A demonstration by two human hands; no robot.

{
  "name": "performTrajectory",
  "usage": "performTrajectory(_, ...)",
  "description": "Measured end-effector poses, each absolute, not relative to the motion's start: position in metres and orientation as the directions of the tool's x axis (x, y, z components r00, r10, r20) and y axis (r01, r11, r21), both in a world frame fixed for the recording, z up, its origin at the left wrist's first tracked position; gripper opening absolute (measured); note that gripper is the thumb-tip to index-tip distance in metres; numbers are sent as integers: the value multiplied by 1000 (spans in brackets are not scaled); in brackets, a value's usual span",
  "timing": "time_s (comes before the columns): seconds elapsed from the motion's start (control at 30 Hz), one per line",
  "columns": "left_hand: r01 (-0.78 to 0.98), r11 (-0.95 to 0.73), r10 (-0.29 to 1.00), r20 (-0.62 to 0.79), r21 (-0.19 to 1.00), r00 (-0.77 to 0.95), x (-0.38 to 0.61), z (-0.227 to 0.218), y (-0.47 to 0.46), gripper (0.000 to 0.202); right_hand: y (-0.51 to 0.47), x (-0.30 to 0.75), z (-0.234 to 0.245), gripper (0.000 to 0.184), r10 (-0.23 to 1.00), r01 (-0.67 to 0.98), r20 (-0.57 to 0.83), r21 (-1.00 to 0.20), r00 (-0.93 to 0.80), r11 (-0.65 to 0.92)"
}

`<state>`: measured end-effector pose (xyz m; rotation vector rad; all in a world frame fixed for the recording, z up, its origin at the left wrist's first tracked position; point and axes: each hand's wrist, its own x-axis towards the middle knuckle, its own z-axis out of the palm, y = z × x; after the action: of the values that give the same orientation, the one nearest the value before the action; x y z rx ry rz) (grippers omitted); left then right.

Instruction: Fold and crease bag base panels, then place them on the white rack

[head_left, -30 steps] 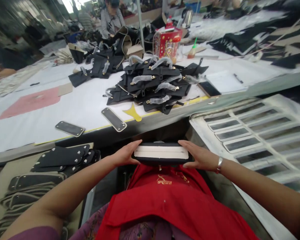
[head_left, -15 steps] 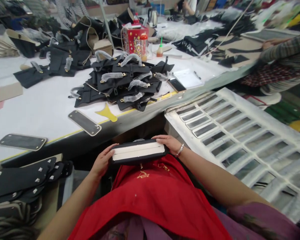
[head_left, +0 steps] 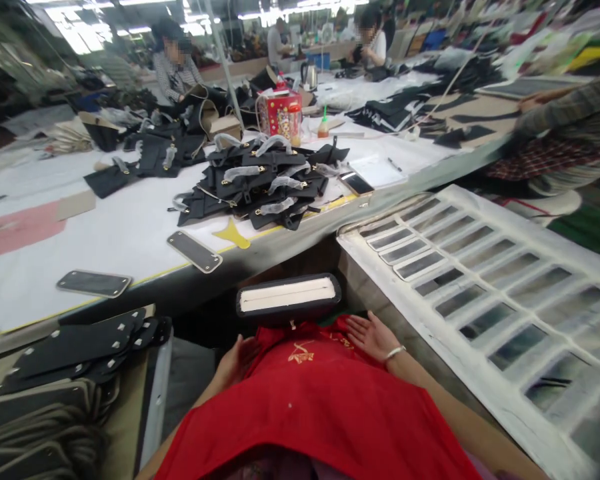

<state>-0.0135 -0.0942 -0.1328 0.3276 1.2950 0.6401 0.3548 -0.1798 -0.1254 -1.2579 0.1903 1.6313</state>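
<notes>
The case (head_left: pixel 287 293) can be taken as landmark: its pale face is turned into view, and it is seen just beyond the apron (head_left: pixel 295 400), touched by neither hand (what bears it is lost in shade). The right hand (head_left: pixel 373 337) is laid open near the case's right end, palm up, its fingers straight and clamped on nothing; the left hand (head_left: pixel 240 357) is placed near the case's left end, partly shaded, its thumb apart from the fingers and nothing seen between them. For a good hold, both short ends should probably be taken at once, with even pressure and the pale face left unrubbed. Room is judged freest back over the apron. Beyond the case, the way is bounded by the bench (head_left: pixel 130 237); right of it, by the rack (head_left: pixel 420 312); left of it, by the stacked black pieces (head_left: pixel 87 340), so sideways swings should be kept short.
</notes>
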Motion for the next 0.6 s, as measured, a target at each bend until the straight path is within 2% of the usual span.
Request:
performTrajectory(0.03,-247,801,582,-806,545,108,-17,-141,-100,34,-192,354,-138,35,566,-762,-823,-401,54,-509)
performTrajectory(0.13,-227,804,574,-817,550,51,-25,-156,-103,27,-210,345,-159,25,562,-729,-822,-438,90,-525)
performTrajectory(0.37,-114,754,654,-754,647,51,-15,-152,-95,21,-196,325,-140,32,602,-654,-792,-509,102,-559)
performTrajectory(0.6,-114,678,733,-679,726,36,-19,-129,-96,21,-205,329,-166,31,624,-619,-774,-541,102,-570)
